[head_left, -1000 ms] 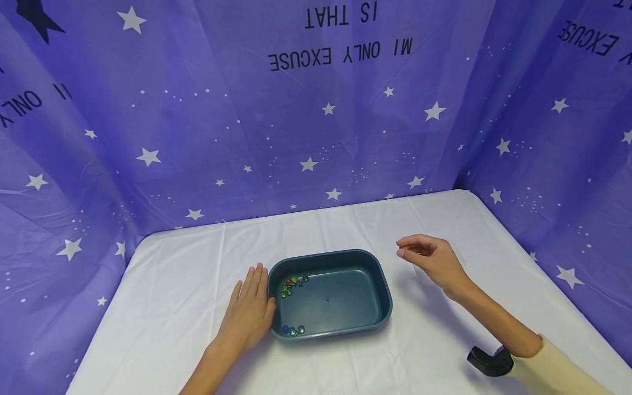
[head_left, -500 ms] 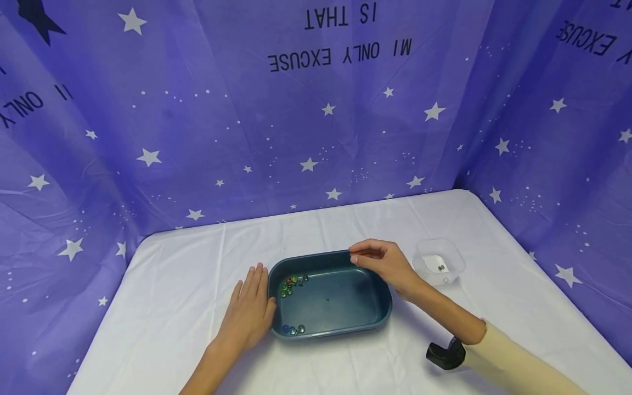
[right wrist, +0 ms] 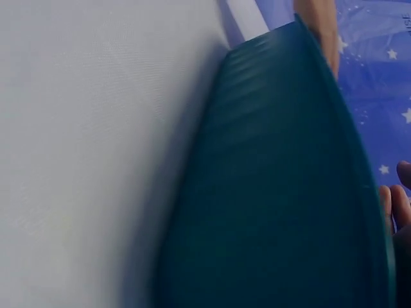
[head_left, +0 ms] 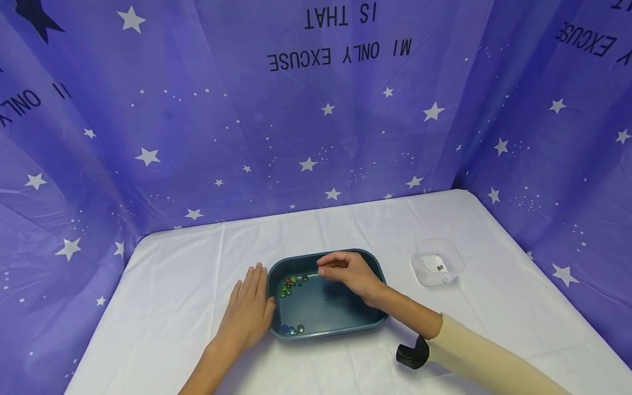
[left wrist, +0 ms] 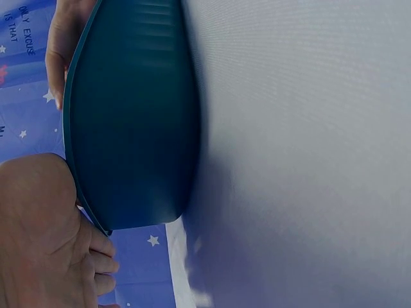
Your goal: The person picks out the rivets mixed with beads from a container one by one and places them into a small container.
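A dark teal rectangular basin stands on the white-covered table. Several small glass marbles lie inside it: a green and red cluster at its back left, and blue and clear marbles at its front left. My left hand rests against the basin's left side, fingers straight, thumb at the rim. Over the basin's back middle hangs my right hand, fingers loosely bent and thumb near the fingertips; nothing shows between them. In the right wrist view, fingertips of the right hand appear beyond the rim.
To the right of the basin stands a small clear plastic container with a few tiny marbles in it. A black wrist mount sits at the right forearm. Purple star-printed curtains enclose the table's back and sides.
My right hand has moved left from above the clear container, across the basin's right rim, to over the basin. The clear container is uncovered now. My left hand has stayed put.
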A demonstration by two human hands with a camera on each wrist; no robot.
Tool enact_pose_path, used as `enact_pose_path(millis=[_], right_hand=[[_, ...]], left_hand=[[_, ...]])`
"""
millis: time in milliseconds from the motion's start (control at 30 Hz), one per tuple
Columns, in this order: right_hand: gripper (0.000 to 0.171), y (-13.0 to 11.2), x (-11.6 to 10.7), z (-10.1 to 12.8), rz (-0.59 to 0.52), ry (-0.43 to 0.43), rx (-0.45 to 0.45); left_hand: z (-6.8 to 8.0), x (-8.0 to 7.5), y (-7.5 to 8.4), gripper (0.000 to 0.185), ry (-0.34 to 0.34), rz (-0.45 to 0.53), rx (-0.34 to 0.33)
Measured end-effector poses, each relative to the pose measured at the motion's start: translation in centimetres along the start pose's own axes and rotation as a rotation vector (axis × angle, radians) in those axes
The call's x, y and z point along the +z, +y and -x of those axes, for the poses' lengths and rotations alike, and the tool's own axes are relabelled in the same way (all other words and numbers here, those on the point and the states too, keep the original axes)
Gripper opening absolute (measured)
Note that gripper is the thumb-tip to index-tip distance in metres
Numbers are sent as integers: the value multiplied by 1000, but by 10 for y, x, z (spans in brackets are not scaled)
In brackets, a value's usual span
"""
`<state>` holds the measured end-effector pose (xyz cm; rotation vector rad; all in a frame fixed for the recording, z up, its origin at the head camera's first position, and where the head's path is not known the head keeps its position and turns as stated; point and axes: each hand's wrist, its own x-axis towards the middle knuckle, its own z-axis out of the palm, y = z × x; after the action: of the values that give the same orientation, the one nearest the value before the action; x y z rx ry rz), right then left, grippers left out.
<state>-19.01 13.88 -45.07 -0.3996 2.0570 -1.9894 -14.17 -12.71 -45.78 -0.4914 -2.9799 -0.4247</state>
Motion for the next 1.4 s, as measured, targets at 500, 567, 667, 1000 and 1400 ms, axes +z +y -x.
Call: enact_pose_path(millis=[500, 567, 667, 1000, 1400], right_hand=[[34, 13, 36, -16, -18, -61, 106], [34, 14, 39, -16, -11, -70, 127], [33, 16, 41, -16, -2, -76, 149], [28, 26, 37, -23, 46, -55, 165], [24, 33, 37, -31, 260, -18, 94]], left_hand=[[-2, 2, -2, 65, -1, -4, -1], [-2, 2, -1, 65, -3, -3, -1], [-2, 2, -1, 65, -11, -2, -2], [-3, 2, -1, 65, -20, -3, -7], [-4, 1, 0, 65, -24, 6, -3]])
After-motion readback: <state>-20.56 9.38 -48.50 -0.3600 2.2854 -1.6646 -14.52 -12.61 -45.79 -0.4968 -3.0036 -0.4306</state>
